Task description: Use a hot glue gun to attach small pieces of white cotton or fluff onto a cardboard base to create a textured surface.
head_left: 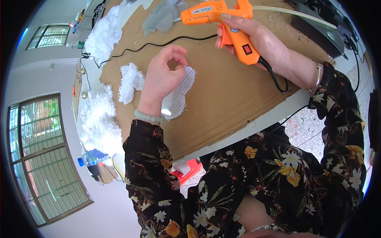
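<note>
The right hand [254, 39] grips an orange hot glue gun [226, 20] by its handle, fingers [232, 20] wrapped around the grip and the forefinger lying along the body near the trigger. The nozzle points away from the palm toward a grey fabric piece [160, 18] lying just beyond the tip; whether the tip touches it is hard to tell at this angle. A clear glue stick [293, 14] juts from the back of the gun, and its black cord [274, 75] runs down past the wrist, which wears a thin bangle [317, 77].

The left hand [162, 77] rests on a white ribbed fabric piece [180, 93] on the cardboard-covered bench [230, 95], fingers [176, 53] curled together with the tips pinched above the piece's upper edge. The piece spreads out beneath the palm and past the thumb side. A bead bracelet [149, 116] circles that wrist. Just beside the knuckles lies a fluffy white piece [131, 81], and farther out from the fingers more white fluff [99, 119] is heaped at the bench's edge, with a plastic bottle [93, 158] below it.
</note>
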`<state>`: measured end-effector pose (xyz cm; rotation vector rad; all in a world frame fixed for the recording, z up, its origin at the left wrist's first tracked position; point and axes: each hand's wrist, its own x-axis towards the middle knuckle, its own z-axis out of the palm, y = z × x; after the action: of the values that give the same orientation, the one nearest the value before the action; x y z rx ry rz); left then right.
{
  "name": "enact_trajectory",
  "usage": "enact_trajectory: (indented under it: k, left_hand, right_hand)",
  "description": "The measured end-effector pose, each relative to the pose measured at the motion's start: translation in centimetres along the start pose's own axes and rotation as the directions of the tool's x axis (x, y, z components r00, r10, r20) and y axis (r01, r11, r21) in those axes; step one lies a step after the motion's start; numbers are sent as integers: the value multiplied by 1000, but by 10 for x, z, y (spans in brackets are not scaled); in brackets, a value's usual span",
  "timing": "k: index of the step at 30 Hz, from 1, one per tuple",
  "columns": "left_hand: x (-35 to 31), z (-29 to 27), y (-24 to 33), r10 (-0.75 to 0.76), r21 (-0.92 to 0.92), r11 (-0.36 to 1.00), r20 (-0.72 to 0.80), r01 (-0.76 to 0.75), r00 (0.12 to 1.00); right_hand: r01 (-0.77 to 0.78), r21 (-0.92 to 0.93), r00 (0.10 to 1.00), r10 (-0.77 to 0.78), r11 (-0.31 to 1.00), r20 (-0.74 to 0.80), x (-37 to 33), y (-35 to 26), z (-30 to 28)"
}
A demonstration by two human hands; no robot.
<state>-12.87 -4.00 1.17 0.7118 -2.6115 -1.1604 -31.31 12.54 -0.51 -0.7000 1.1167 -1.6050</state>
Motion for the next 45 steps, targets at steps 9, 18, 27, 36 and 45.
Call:
enact_trajectory:
  k: [9,18,27,36,45]
  left_hand:
    - [-11,-12,3,215,249,945,12,-212,976]
    - [-22,-18,9,489,507,713,135,-485,861]
    - [-39,-15,10,495,651,605,141,-458,857]
    - [-35,-12,2,452,493,756,82,-431,888]
    - [-42,-10,11,530,635,592,156,-496,833]
  right_hand:
    - [-16,-80,1000,14,997,-22,-2,-6,1]
    - [3,-55,999,-5,998,-44,-4,-7,3]
    - [-16,-91,999,11,996,-52,-3,-8,2]
    - [10,-67,1000,-12,998,-27,-3,-7,3]
    - [-32,-156,999,29,987,-23,-1,-6,-2]
